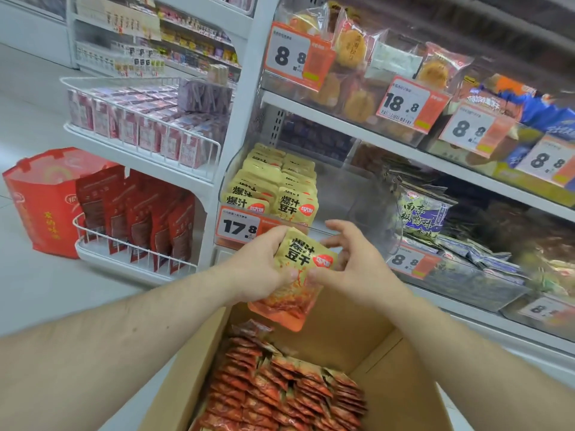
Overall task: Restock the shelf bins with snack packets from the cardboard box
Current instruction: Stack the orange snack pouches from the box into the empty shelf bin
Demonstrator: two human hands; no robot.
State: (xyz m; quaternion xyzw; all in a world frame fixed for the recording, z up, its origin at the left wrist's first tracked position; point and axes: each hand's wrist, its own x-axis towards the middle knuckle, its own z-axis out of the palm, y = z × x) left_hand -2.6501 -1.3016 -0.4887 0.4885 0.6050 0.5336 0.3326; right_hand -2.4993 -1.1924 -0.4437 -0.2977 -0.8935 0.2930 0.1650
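A yellow and orange snack packet (pixel 298 269) hangs in the air above the open cardboard box (pixel 395 377). My left hand (pixel 261 265) grips its left side with fingers curled round the top edge. My right hand (pixel 351 262) pinches the right edge with thumb and fingers. Several orange packets (pixel 280 387) stand in rows inside the box. Just beyond the hands is a clear shelf bin (pixel 339 194) with two rows of matching yellow packets (pixel 280 188) on its left side and a 17.8 price tag (pixel 239 227) on its front.
To the right, bins hold dark wrapped snacks (pixel 426 213) behind 8.8 price tags. Pastries fill the shelf above. On the left stands a white wire rack (pixel 140 132) with pink boxes above and red pouches below, and a red gift bag (pixel 40 200) sits on the floor.
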